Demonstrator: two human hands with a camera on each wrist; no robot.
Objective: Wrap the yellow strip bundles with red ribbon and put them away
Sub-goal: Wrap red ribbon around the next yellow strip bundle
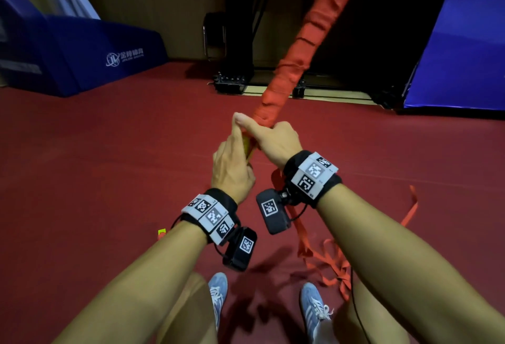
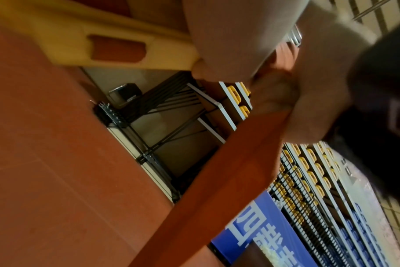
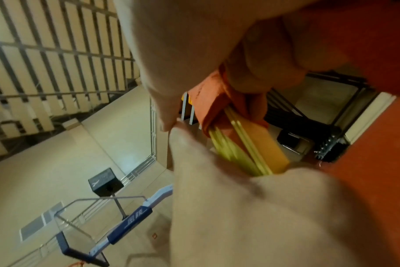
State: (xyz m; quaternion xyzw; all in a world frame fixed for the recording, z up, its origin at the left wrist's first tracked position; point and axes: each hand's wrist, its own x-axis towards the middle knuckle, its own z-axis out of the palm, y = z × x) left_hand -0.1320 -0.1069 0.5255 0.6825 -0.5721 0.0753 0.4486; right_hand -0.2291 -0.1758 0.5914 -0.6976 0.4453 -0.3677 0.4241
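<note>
Yellow strip bundle [image 3: 263,142] is covered in red ribbon [image 1: 295,51] beyond the hands. Left hand [image 1: 232,171] grips the bare yellow end, right hand [image 1: 276,141] clamps the wrapped part. Probably last turns and stowing remain.

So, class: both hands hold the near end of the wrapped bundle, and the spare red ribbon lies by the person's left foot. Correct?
Wrong foot: the head view shows the spare red ribbon beside the right foot. The left hand and right hand do hold the near end of the wrapped bundle.
</note>
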